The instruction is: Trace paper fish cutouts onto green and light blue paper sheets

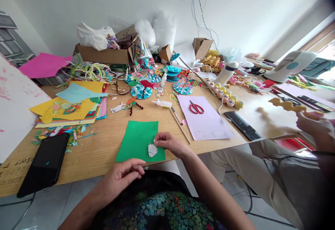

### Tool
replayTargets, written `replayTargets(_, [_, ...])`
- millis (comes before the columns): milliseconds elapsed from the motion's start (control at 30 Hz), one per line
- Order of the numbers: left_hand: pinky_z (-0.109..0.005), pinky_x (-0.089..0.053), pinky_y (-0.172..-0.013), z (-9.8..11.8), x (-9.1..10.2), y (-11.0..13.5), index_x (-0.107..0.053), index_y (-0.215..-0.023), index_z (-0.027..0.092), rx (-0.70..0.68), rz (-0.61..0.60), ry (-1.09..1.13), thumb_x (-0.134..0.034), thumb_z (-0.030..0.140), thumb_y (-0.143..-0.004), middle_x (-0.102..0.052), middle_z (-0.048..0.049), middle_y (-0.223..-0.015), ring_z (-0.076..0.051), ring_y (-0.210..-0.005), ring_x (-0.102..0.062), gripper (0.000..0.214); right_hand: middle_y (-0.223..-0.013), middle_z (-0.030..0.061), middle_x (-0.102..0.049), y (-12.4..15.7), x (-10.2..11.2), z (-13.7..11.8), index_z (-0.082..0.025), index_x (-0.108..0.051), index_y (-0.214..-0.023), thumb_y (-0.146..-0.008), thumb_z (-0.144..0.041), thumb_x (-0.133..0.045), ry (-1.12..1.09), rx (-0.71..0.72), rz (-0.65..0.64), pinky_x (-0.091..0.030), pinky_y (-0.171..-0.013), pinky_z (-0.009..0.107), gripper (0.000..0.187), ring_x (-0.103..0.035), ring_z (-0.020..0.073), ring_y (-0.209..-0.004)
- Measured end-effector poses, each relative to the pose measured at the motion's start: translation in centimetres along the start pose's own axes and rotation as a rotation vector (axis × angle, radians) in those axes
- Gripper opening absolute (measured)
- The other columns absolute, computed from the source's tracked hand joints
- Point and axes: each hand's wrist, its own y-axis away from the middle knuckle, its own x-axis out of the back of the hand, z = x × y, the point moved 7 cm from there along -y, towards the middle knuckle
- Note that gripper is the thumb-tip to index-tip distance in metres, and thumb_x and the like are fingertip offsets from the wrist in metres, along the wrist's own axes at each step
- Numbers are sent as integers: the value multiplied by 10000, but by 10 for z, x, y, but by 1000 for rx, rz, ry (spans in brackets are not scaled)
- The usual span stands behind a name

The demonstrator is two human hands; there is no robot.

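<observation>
A green paper sheet (137, 141) lies at the near edge of the wooden table (104, 149). On its lower right corner rests a small white paper cutout (152, 150). My right hand (169, 142) rests on the green sheet with its fingertips pinched together just above the cutout, touching its top edge. My left hand (121, 176) hovers below the table edge, over my lap, with its fingers curled in and nothing visible in them.
A black phone (44, 163) lies at the near left. Stacked coloured paper (70, 106), a glue bottle (162, 103), a pencil (180, 125) and red scissors (196, 108) on a pale sheet lie beyond. Another person's hand (312, 123) holds a tan shape at the right.
</observation>
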Motion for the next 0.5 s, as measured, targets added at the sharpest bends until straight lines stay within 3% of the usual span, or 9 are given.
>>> replayTargets(67, [-304,-503,-805,7,27,-5,-619,-1054,235,-82,151,-280,-475,318,-859,-670,-34,-934,-172,-862,-619,257,-546,-70,-449,-9,11,-5,-147,-567,-665,-612,-331,-666,116,-11,-62,-251,-506,211,216,-352,60,-525])
replayTargets(133, [-359,-467,-918,10,40,-10,-646,-1003,237,-230,198,-576,-487,233,-832,-662,-42,-1027,-202,-1000,-583,233,-572,-63,-470,-19,18,-10,-147,-565,-668,-640,-298,-637,233,-1,-96,-267,-520,214,170,-380,66,-546])
replayTargets(300, [-425,-468,-951,-6,39,-20,-641,-1069,226,-435,208,-989,-467,146,-835,-623,-67,-1172,-239,-1111,-532,302,-607,-48,-505,-35,26,-18,-147,-580,-681,-702,-212,-569,525,38,-75,-313,-555,214,69,-430,81,-590])
replayTargets(367, [-417,-491,-926,-7,33,-23,-647,-1068,224,-458,206,-1043,-478,131,-831,-631,-66,-1160,-237,-1076,-552,305,-624,-36,-525,-35,31,-25,-147,-595,-674,-703,-183,-562,636,65,14,-323,-568,214,57,-452,88,-607])
replayTargets(500, [-380,-516,-903,0,21,-25,-655,-1055,215,-447,179,-1045,-480,96,-816,-648,-62,-1135,-221,-1035,-580,319,-727,10,-584,-24,43,-42,-145,-629,-675,-712,-186,-574,734,174,321,-342,-611,221,78,-498,109,-683])
